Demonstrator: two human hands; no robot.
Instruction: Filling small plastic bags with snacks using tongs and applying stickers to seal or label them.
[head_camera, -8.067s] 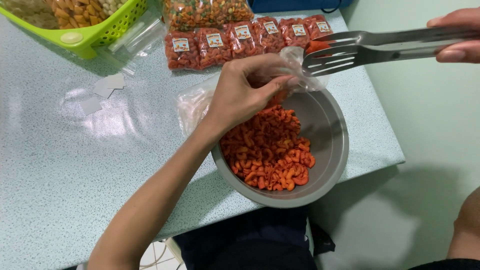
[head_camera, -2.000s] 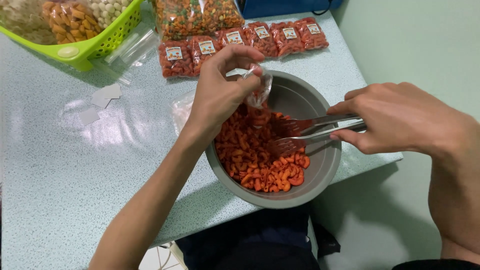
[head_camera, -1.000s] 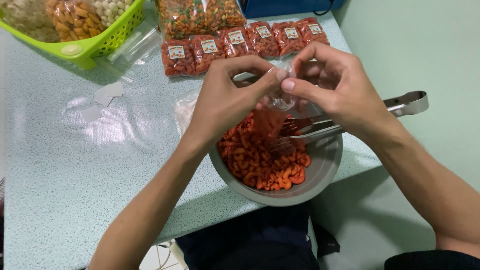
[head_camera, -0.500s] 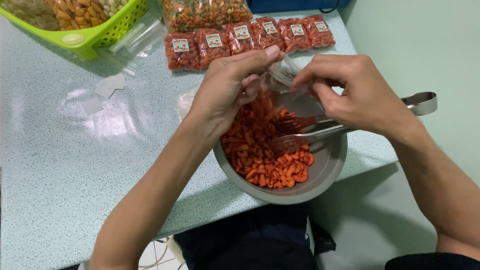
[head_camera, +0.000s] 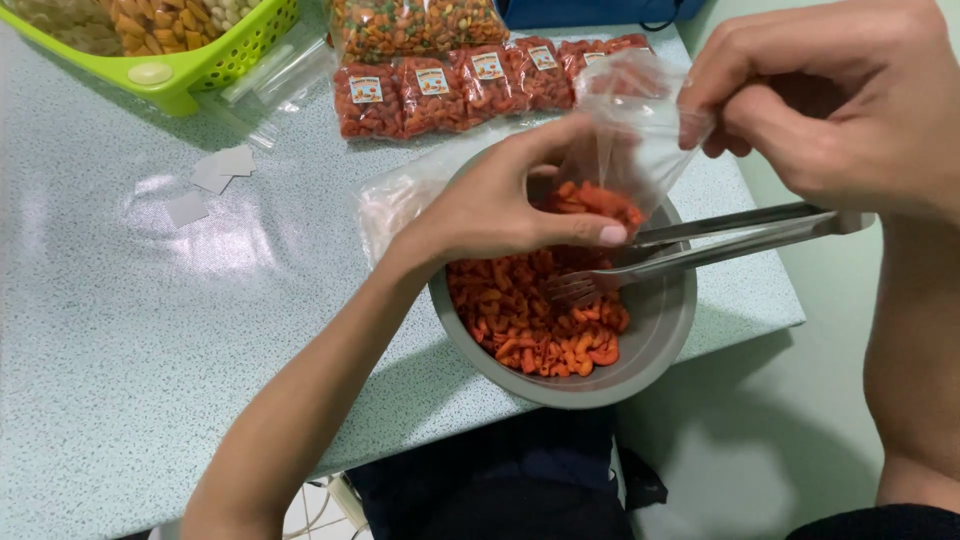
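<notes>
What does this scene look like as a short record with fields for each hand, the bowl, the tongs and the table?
left hand: holds the lower part of a small clear bag partly filled with orange snacks
right hand: pinches the bag's top edge
bowl: grey, holds orange curled snacks, at the table edge
tongs: metal, resting in the bowl
table: speckled; row of sealed snack packets, green basket

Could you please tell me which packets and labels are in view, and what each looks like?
Clear bag: held over the bowl by both hands, some orange snacks inside.
Sealed packets: row at the table's far edge, orange-red, small pale labels.
Large mixed-snack bag: behind the row.
Loose labels: small white squares, table left.
</notes>
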